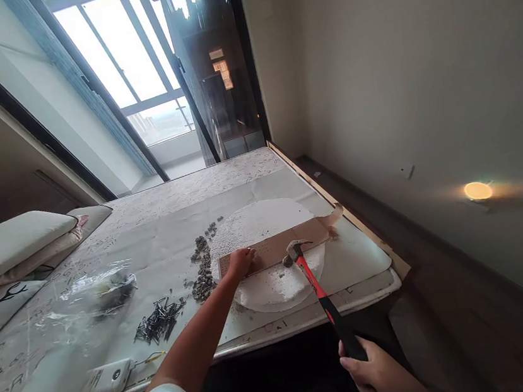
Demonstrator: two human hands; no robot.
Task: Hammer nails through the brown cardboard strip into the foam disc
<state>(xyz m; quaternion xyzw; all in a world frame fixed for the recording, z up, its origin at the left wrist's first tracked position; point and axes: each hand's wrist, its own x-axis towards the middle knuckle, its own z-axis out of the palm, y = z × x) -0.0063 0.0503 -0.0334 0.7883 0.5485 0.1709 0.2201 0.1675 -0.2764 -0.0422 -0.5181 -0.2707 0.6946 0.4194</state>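
Observation:
My right hand (376,376) grips the black end of a red-handled claw hammer (320,294). The hammer's steel head rests just above a brown cardboard strip (275,249). That strip lies across a round white foam disc (268,252) on the paper-covered mattress (164,259). My left hand (241,263) presses down on the left end of the strip, fingers curled against it; whether anything small is pinched in them I cannot make out.
A pile of dark nails (158,320) and a line of small grey pieces (202,270) lie left of the disc. A crumpled clear plastic bag (96,291) and a white device (106,379) sit nearer left. Pillows (14,242) are at far left; the bare floor (446,300) is right.

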